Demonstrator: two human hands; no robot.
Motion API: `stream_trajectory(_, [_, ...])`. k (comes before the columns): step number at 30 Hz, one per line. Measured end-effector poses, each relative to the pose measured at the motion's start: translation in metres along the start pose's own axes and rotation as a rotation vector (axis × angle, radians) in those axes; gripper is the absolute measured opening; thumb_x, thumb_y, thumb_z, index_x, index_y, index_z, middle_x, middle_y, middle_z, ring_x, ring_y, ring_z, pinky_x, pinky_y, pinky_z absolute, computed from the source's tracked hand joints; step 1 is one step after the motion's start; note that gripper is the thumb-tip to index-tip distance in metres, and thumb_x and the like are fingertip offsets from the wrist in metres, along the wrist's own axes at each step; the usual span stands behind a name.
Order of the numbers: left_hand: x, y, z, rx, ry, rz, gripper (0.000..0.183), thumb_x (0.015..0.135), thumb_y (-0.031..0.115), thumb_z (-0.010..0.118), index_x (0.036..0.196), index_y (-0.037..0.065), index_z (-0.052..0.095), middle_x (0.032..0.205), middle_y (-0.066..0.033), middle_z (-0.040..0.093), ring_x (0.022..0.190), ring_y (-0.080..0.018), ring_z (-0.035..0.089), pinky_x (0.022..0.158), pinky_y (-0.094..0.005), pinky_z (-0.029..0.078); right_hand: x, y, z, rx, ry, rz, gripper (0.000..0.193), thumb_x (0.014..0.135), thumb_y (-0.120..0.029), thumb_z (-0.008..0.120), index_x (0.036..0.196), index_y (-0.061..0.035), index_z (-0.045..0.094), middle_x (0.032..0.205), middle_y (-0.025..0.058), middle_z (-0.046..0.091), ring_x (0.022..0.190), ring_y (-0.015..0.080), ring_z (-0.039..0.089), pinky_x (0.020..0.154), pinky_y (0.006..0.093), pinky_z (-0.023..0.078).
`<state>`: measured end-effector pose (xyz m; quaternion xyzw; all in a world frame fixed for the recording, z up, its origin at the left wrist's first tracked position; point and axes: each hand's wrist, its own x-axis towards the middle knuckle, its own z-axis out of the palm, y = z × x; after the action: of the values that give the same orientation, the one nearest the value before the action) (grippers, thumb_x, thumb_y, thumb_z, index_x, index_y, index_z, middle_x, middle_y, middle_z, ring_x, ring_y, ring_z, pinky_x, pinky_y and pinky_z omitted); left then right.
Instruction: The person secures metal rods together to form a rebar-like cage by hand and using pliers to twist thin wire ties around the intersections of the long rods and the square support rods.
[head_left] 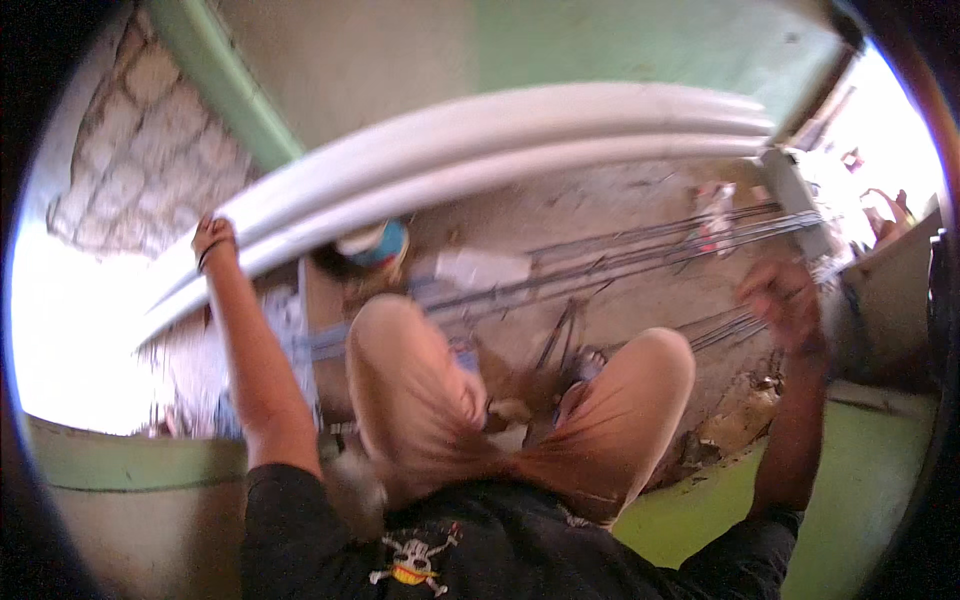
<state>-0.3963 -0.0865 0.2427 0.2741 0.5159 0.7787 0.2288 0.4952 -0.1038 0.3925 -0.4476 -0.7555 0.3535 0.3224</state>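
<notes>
A long white ridged piece, like pipes side by side [480, 125], stretches across the view from the bright left side to the upper right. My left hand [213, 238], with a dark band at its wrist, is closed on its lower left part. Whether it is one moulding or separate pipes, I cannot tell. My right hand [785, 300] is raised at the right, apart from the white piece and smeared by motion, so its fingers do not show clearly. Below lie thin dark metal rods [640, 262] on the floor, running left to right past my bent knees.
A bucket with blue on it [388, 242] stands under the white piece, beside a pale sheet [485, 270]. Red-and-white plastic [715, 218] lies near a grey block [795, 195]. A green-and-grey wall [600, 50] rises behind. Someone's hand [888, 212] shows at the far right.
</notes>
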Motion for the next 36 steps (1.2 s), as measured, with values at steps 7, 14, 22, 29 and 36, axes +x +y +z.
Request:
stream_trajectory(7, [-0.206,-0.003,0.047,-0.437,0.058,-0.273,0.018,0.092,0.014,0.056,0.103,0.0,0.058,0.089,-0.0084,0.061,0.087,-0.0213,0.058,0.084,-0.0349,0.051,0.123,0.14,-0.004,-0.247,0.05,0.244,0.028,0.092,-0.034,0.057,0.101,-0.0082,0.061,0.067,-0.0075,0.041,0.055,0.0015,0.033,0.046,0.0182,0.024])
stream_trajectory(14, [-0.319,-0.052,0.042,-0.109,0.41,-0.638,0.027,0.088,0.022,0.065,0.108,0.005,0.06,0.088,-0.0035,0.06,0.072,-0.0135,0.056,0.066,-0.0269,0.051,0.243,0.312,0.002,-0.264,-0.283,0.417,0.032,0.092,-0.038,0.055,0.099,-0.0071,0.061,0.065,-0.0066,0.042,0.052,0.0018,0.034,0.044,0.0181,0.025])
stream_trajectory(22, [-0.381,-0.046,0.068,-0.163,0.841,-0.874,0.016,0.088,0.014,0.063,0.1,0.005,0.059,0.088,-0.0048,0.062,0.078,-0.016,0.062,0.065,-0.0256,0.053,0.277,0.313,-0.011,-0.058,-0.458,0.63,0.023,0.09,-0.031,0.058,0.093,-0.0086,0.062,0.074,-0.0028,0.049,0.061,0.0082,0.044,0.048,0.0241,0.036])
stream_trajectory(29, [-0.405,-0.133,0.048,-0.115,0.687,-1.011,0.015,0.087,0.015,0.066,0.09,0.001,0.061,0.08,-0.0076,0.062,0.074,-0.0164,0.062,0.066,-0.0265,0.053,0.2,0.227,-0.047,-0.354,-0.645,0.925,0.015,0.089,-0.027,0.06,0.084,-0.014,0.057,0.06,-0.005,0.045,0.046,0.0046,0.038,0.039,0.0204,0.03])
stream_trajectory(36, [-0.425,-0.254,0.062,-0.013,0.786,-1.048,0.013,0.081,0.008,0.07,0.08,-0.001,0.059,0.075,-0.0118,0.062,0.065,-0.0207,0.061,0.056,-0.0314,0.053,0.124,0.17,-0.031,-0.299,-0.595,1.272,0.019,0.091,-0.03,0.057,0.086,-0.0115,0.057,0.057,-0.0042,0.041,0.039,0.0062,0.034,0.033,0.0211,0.025])
